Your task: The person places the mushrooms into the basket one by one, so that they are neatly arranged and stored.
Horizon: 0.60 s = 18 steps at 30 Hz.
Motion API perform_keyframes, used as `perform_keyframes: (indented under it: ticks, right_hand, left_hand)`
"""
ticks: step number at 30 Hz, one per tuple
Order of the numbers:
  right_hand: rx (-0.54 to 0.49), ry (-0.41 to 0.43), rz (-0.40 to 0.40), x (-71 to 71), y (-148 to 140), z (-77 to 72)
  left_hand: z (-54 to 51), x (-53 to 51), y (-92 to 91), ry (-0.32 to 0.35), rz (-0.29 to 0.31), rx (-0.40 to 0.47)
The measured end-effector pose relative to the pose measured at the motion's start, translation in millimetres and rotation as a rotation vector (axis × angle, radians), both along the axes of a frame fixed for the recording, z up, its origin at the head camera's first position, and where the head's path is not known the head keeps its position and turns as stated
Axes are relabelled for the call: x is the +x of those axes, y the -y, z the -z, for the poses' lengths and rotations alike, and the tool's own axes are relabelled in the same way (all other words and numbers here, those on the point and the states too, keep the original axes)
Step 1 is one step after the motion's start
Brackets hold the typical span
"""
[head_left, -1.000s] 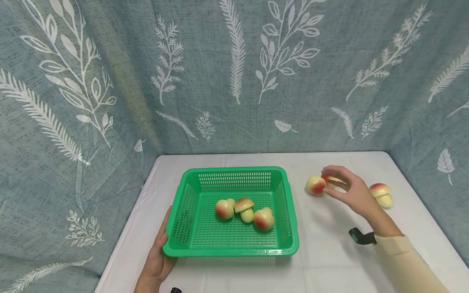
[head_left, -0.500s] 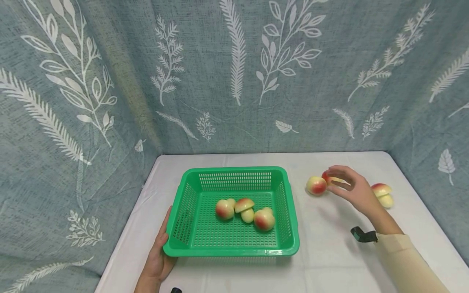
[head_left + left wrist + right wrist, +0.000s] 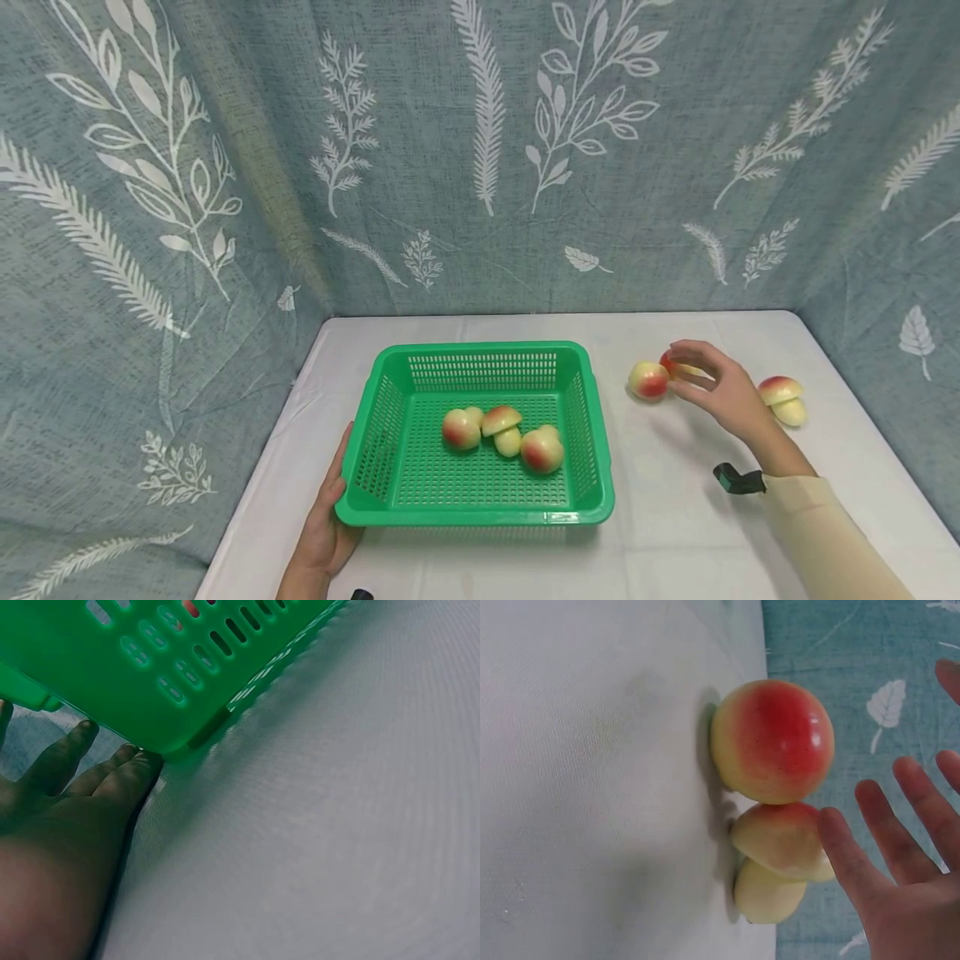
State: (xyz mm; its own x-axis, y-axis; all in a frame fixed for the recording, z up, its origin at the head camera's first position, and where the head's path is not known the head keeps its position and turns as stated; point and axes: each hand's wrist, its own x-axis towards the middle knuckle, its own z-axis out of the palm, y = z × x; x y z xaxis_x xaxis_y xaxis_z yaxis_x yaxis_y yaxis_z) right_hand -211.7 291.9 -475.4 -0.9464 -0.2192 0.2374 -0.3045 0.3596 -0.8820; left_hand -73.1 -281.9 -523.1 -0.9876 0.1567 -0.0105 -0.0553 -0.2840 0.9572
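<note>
Head view: green basket [image 3: 475, 517] sat left of centre on the white tabletop [image 3: 660, 492]. Person's left hand [image 3: 326, 525] was at the basket's near left corner, fingers laid along the outside of the left wall, thumb by the rim. Left wrist view: those fingers were straight, tips up against the slotted wall, not clenched.

Inside, three red-and-yellow mushroom shapes in a rough row: left basket mushroom [image 3: 460, 432] and right basket mushroom [image 3: 542, 452], both with stems pointing toward the far edge; middle basket mushroom [image 3: 501, 419] between them, stem toward the near edge.

Right hand [image 3: 716, 387] was out toward the far right corner of the tabletop, thumb and fingers apart, nothing clamped. It was at the half-hidden mushroom [image 3: 666, 359], fingers covering part of it; cannot tell if they touched. Round-faced mushroom [image 3: 647, 380] lay just left of that, on the basket side. Right wrist view: fingers spread, nearest fingertip overlapping a mushroom's outline. Outlying mushroom [image 3: 780, 390] was past the wrist, near the right edge, stem toward the near edge.

Cream sleeve [image 3: 832, 525] on the right arm, dark wrist mount [image 3: 738, 482] at its cuff. Blue-green curtain [image 3: 442, 158] with white leaf prints ran behind the far edge and along both side edges.
</note>
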Motion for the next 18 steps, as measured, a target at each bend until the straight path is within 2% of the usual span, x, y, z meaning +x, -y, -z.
perform_keyframes:
  ticks: [12, 18]
  right_hand:
    - [0.029, 0.014, 0.033, -2.7, 1.7, 9.6]
    - [0.006, 0.017, 0.025, -3.2, 4.4, 12.2]
  left_hand:
    - [2.1, -0.7, 1.4, 0.009, -0.005, 0.002]
    - [2.6, -0.8, 1.7, 0.006, -0.007, -0.005]
